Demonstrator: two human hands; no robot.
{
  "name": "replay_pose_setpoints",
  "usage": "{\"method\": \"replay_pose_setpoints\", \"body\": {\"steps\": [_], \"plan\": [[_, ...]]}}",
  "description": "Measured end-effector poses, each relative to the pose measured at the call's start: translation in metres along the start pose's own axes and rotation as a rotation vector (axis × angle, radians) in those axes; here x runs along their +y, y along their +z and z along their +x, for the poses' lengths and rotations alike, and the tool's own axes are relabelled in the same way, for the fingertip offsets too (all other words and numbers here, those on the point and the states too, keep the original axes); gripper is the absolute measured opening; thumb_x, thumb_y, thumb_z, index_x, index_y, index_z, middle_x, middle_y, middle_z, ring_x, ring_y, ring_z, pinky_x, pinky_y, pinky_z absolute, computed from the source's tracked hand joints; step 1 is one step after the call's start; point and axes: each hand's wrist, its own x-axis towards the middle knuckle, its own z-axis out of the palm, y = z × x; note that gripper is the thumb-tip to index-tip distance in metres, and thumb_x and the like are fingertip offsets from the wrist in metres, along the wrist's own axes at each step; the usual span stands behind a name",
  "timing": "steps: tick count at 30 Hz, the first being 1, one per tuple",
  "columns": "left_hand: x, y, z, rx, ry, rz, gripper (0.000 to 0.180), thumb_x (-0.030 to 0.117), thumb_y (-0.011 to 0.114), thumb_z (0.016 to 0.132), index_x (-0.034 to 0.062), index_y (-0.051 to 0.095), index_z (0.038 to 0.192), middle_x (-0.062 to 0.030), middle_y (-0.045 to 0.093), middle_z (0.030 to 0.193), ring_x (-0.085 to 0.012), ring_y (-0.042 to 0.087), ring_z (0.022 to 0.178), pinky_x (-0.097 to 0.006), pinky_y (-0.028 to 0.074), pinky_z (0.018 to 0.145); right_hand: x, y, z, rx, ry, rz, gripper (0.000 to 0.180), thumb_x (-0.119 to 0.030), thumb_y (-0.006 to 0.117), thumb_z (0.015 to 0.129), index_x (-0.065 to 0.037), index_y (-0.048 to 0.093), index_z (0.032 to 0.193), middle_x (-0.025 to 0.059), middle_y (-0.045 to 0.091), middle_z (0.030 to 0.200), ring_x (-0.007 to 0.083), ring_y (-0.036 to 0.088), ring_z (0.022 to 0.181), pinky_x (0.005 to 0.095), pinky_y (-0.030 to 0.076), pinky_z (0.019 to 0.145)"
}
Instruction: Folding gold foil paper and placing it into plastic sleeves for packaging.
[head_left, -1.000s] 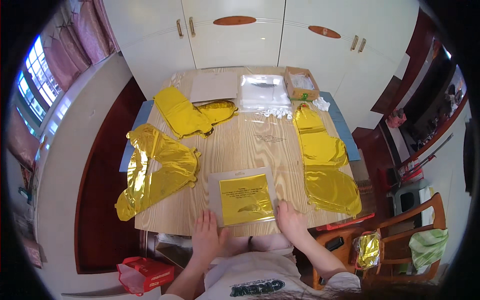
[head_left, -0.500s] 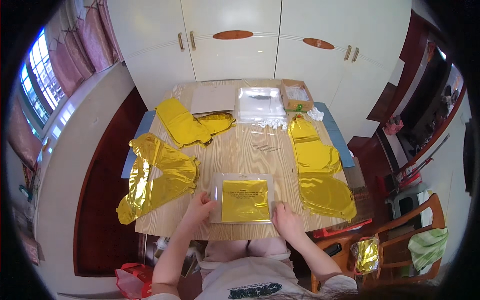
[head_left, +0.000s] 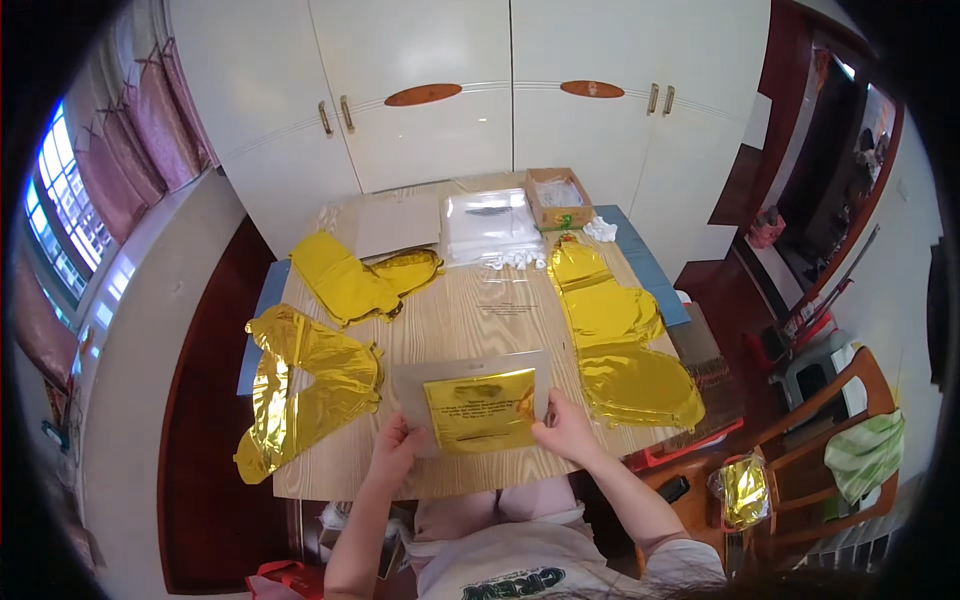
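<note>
Between my two hands is a flat clear plastic packet [head_left: 415,380] with a folded gold foil piece [head_left: 480,425] and dark print inside. It is tilted, its far edge raised, over the near edge of the table. My left hand [head_left: 397,447] pinches its lower left corner. At its right edge my right hand [head_left: 563,430] grips with the thumb on top. Uninflated gold foil balloons lie around it: one [head_left: 310,380] at the left, another [head_left: 355,280] at the far left, and a third [head_left: 620,330] along the right side.
At the table's [head_left: 470,320] far end are a grey-beige board [head_left: 395,225], a stack of clear plastic bags [head_left: 490,225], small white pieces [head_left: 515,260] and a cardboard box [head_left: 558,197]. A wooden chair [head_left: 800,480] at the right bears another gold packet [head_left: 745,492].
Both hands have lifted the packet from lying flat on the table and tilted it. The view has shifted a little to the right.
</note>
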Motion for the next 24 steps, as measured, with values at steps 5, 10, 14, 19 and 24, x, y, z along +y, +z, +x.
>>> {"method": "replay_pose_setpoints", "body": {"steps": [5, 10, 14, 19, 24], "plan": [[-0.011, 0.006, -0.001, -0.019, 0.231, -0.09, 0.023, 0.002, 0.058, 0.094, 0.0052, 0.057, 0.117, -0.0013, 0.066, 0.105, -0.0089, 0.06, 0.093, -0.025, 0.048, 0.083, -0.008, 0.007, -0.006, 0.202, -0.091, -0.013, 0.032, -0.015, 0.067, 0.073, -0.002, 0.05, 0.097, 0.0101, 0.055, 0.059, 0.0245, 0.059, 0.053, 0.0354, 0.046, 0.051], [0.0, -0.008, -0.009, -0.014, 0.262, -0.132, 0.03, -0.001, 0.061, 0.091, 0.0052, 0.056, 0.12, -0.0008, 0.066, 0.108, -0.0108, 0.06, 0.098, -0.028, 0.048, 0.086, -0.022, -0.011, -0.013, 0.11, -0.225, 0.02, 0.035, -0.016, 0.071, 0.076, -0.004, 0.053, 0.102, 0.0046, 0.052, 0.059, 0.0131, 0.052, 0.051, 0.0285, 0.04, 0.048], [0.018, 0.005, -0.011, -0.026, 0.187, -0.204, 0.038, -0.004, 0.065, 0.087, 0.0054, 0.055, 0.122, -0.0022, 0.065, 0.111, -0.0119, 0.06, 0.105, -0.029, 0.048, 0.091, -0.004, -0.009, -0.007, -0.025, -0.199, 0.089, 0.045, -0.025, 0.079, 0.075, -0.005, 0.055, 0.108, 0.0027, 0.053, 0.064, 0.0108, 0.049, 0.053, 0.0276, 0.04, 0.049], [-0.01, -0.013, -0.011, 0.096, 0.106, -0.099, 0.049, -0.005, 0.069, 0.083, 0.0042, 0.053, 0.128, -0.0045, 0.065, 0.114, -0.0144, 0.062, 0.105, -0.031, 0.051, 0.092, -0.019, -0.007, -0.009, -0.058, -0.299, 0.118, 0.046, -0.032, 0.079, 0.077, -0.009, 0.061, 0.112, 0.0041, 0.061, 0.075, 0.0125, 0.051, 0.057, 0.0271, 0.044, 0.054], [0.015, -0.021, -0.013, -0.077, 0.302, -0.163, 0.038, -0.005, 0.072, 0.081, 0.0031, 0.061, 0.116, -0.0033, 0.067, 0.108, -0.0142, 0.064, 0.098, -0.03, 0.052, 0.088, -0.032, -0.038, 0.005, -0.013, -0.621, -0.056, 0.046, -0.035, 0.084, 0.072, -0.007, 0.063, 0.102, 0.0056, 0.061, 0.074, 0.02, 0.061, 0.06, 0.0316, 0.047, 0.053]]}}
